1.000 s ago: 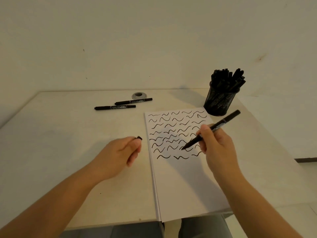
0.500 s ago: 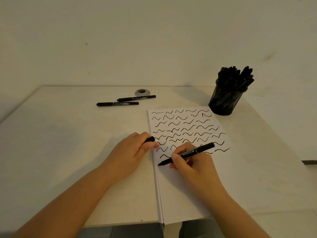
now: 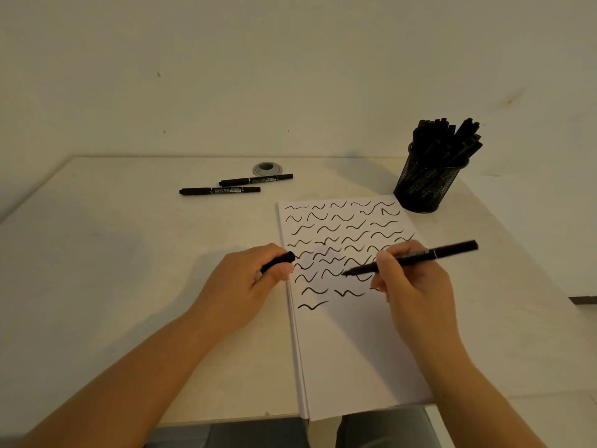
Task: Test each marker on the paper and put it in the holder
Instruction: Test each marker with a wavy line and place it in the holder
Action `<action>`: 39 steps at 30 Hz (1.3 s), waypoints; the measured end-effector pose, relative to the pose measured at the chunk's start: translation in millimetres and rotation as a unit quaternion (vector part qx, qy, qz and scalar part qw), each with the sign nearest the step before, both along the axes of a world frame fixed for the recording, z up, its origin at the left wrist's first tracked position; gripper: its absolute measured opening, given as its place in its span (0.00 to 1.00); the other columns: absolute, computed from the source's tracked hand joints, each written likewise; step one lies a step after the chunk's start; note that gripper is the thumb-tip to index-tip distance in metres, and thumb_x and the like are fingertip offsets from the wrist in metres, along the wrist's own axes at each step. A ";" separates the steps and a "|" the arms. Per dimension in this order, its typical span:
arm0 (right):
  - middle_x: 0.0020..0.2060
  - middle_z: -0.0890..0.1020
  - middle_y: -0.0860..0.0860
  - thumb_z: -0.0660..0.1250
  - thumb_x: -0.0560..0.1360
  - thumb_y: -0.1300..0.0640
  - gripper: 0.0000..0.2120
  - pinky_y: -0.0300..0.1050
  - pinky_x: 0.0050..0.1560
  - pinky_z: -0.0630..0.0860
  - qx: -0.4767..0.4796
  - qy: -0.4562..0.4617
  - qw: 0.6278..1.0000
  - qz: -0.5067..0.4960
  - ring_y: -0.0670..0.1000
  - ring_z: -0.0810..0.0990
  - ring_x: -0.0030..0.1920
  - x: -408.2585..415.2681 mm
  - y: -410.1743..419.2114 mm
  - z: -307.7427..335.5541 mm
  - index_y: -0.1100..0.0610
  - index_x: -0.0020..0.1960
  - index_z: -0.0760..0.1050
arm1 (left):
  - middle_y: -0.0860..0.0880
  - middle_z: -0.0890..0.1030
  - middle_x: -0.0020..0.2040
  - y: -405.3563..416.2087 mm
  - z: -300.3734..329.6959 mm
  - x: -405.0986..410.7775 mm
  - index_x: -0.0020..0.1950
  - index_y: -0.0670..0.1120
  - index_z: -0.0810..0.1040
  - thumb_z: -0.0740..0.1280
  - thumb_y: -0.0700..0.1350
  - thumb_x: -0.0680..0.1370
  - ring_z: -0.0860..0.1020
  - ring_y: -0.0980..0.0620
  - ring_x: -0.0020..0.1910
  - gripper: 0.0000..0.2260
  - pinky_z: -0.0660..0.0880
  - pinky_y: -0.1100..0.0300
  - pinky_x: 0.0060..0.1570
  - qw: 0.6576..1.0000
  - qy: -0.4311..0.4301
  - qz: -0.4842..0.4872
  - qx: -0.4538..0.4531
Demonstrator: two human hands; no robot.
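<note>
Your right hand (image 3: pixel 410 279) grips the black marker (image 3: pixel 416 257) like a pen, its tip just over the squiggles in the middle of the white paper (image 3: pixel 355 350). Your left hand (image 3: pixel 248 279) pinches the small black cap (image 3: pixel 279 260) at the paper's left edge. The testing step looks finished or nearly so; next you should bring cap and tip together in line and press. The round mesh holder (image 3: pixel 426 185), upper right, is already full of smooth slim markers. Two more markers (image 3: pixel 239 185) lie at upper centre.
</note>
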State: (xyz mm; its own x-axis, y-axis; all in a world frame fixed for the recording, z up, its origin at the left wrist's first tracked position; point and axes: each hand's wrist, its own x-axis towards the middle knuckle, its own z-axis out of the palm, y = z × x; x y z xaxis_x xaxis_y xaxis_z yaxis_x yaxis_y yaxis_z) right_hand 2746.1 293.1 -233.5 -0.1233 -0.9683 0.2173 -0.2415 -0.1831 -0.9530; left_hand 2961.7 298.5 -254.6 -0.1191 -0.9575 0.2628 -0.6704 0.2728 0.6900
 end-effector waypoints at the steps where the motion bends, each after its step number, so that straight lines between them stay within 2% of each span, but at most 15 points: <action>1: 0.25 0.79 0.47 0.64 0.73 0.56 0.07 0.32 0.26 0.68 0.010 -0.012 1.000 0.009 0.41 0.73 0.25 3.0 -4.3 2.7 0.50 0.37 0.73 | 0.56 0.81 0.39 0.4 0.7 -1.0 0.42 0.63 0.72 0.58 0.60 0.74 0.76 0.56 0.38 0.05 0.69 0.65 0.35 1.000 0.006 -0.003 -0.003; 4: 0.22 0.75 0.46 0.66 0.73 0.58 0.08 0.31 0.25 0.67 0.033 -0.056 0.997 0.039 0.41 0.70 0.23 15.8 -16.8 12.8 0.51 0.36 0.73 | 0.56 0.81 0.39 2.2 0.9 -2.3 0.42 0.64 0.72 0.59 0.60 0.74 0.76 0.59 0.38 0.04 0.67 0.70 0.34 1.000 0.016 -0.006 -0.006; 6: 0.22 0.74 0.45 0.66 0.73 0.58 0.08 0.33 0.25 0.68 0.042 -0.100 0.992 0.065 0.41 0.70 0.24 24.8 -24.9 17.6 0.51 0.36 0.74 | 0.58 0.80 0.38 1.8 -0.3 -1.8 0.43 0.61 0.74 0.60 0.58 0.74 0.76 0.62 0.39 0.05 0.68 0.71 0.35 1.000 0.021 0.005 -0.008; 9: 0.23 0.74 0.47 0.62 0.76 0.57 0.11 0.37 0.26 0.69 0.067 -0.202 0.972 0.099 0.45 0.69 0.25 35.8 -33.3 14.4 0.53 0.36 0.74 | 0.64 0.79 0.39 0.3 -3.0 -0.2 0.49 0.53 0.78 0.64 0.49 0.77 0.75 0.68 0.40 0.05 0.68 0.75 0.39 1.000 0.022 0.020 -0.009; 12: 0.22 0.74 0.48 0.58 0.78 0.59 0.16 0.40 0.28 0.68 0.084 -0.254 0.957 0.112 0.47 0.69 0.24 37.2 -34.8 2.7 0.52 0.34 0.76 | 0.64 0.78 0.42 -0.2 -4.6 1.2 0.53 0.52 0.78 0.63 0.45 0.78 0.74 0.70 0.42 0.07 0.66 0.77 0.40 1.000 0.001 0.023 -0.002; 15: 0.21 0.74 0.50 0.57 0.78 0.60 0.20 0.37 0.27 0.69 0.083 -0.248 0.958 0.117 0.46 0.69 0.23 33.7 -35.2 -3.9 0.49 0.31 0.77 | 0.64 0.78 0.41 -0.3 -3.5 0.4 0.53 0.52 0.78 0.62 0.47 0.77 0.73 0.71 0.39 0.08 0.65 0.78 0.38 1.000 0.000 0.010 0.001; 20: 0.21 0.74 0.49 0.57 0.78 0.60 0.20 0.35 0.27 0.69 0.078 -0.229 0.962 0.124 0.46 0.69 0.23 34.3 -34.5 -6.4 0.48 0.31 0.77 | 0.63 0.79 0.38 1.0 -3.4 -0.5 0.50 0.56 0.78 0.60 0.52 0.74 0.74 0.65 0.35 0.09 0.66 0.74 0.35 1.000 0.010 0.009 0.011; 24: 0.22 0.75 0.50 0.58 0.78 0.61 0.15 0.36 0.27 0.69 0.091 -0.221 0.961 0.137 0.47 0.70 0.24 36.3 -33.0 -5.3 0.52 0.34 0.75 | 0.67 0.77 0.41 0.9 -4.2 -1.0 0.50 0.56 0.78 0.61 0.54 0.73 0.73 0.64 0.34 0.10 0.67 0.72 0.33 1.000 0.003 0.006 0.021; 27: 0.23 0.77 0.51 0.59 0.77 0.62 0.10 0.37 0.26 0.70 0.100 -0.199 0.962 0.158 0.48 0.73 0.25 38.1 -31.4 -4.9 0.56 0.37 0.72 | 0.67 0.77 0.40 1.2 -2.7 -1.5 0.50 0.56 0.78 0.60 0.54 0.74 0.73 0.63 0.33 0.10 0.66 0.71 0.33 1.000 0.000 -0.006 0.020; 30: 0.25 0.79 0.52 0.60 0.77 0.64 0.09 0.37 0.27 0.72 0.103 -0.180 0.960 0.190 0.48 0.75 0.25 38.5 -29.2 -3.7 0.57 0.38 0.71 | 0.64 0.76 0.36 2.5 1.0 -1.4 0.48 0.55 0.78 0.58 0.58 0.75 0.72 0.62 0.31 0.13 0.65 0.71 0.31 1.000 0.012 -0.018 0.000; 32: 0.26 0.80 0.52 0.61 0.76 0.64 0.09 0.38 0.29 0.74 0.093 -0.159 0.959 0.218 0.48 0.76 0.27 39.4 -26.7 -3.7 0.57 0.38 0.73 | 0.62 0.75 0.32 3.9 2.8 -1.7 0.45 0.54 0.78 0.55 0.60 0.74 0.70 0.60 0.29 0.15 0.63 0.70 0.29 0.999 0.023 -0.019 -0.014; 35: 0.26 0.79 0.50 0.64 0.75 0.63 0.08 0.38 0.31 0.73 0.072 -0.140 0.955 0.253 0.47 0.76 0.29 41.1 -24.0 -4.2 0.55 0.37 0.76 | 0.58 0.71 0.26 5.9 4.9 -2.0 0.39 0.57 0.75 0.55 0.59 0.74 0.67 0.58 0.24 0.12 0.60 0.69 0.26 0.998 0.052 -0.003 -0.026; 39: 0.26 0.78 0.49 0.65 0.74 0.64 0.07 0.36 0.32 0.72 0.055 -0.144 0.954 0.258 0.46 0.75 0.29 42.3 -23.0 -3.5 0.56 0.38 0.75 | 0.55 0.69 0.24 7.2 6.3 -3.6 0.33 0.57 0.71 0.54 0.59 0.73 0.64 0.57 0.23 0.13 0.58 0.69 0.25 0.997 0.069 0.001 -0.024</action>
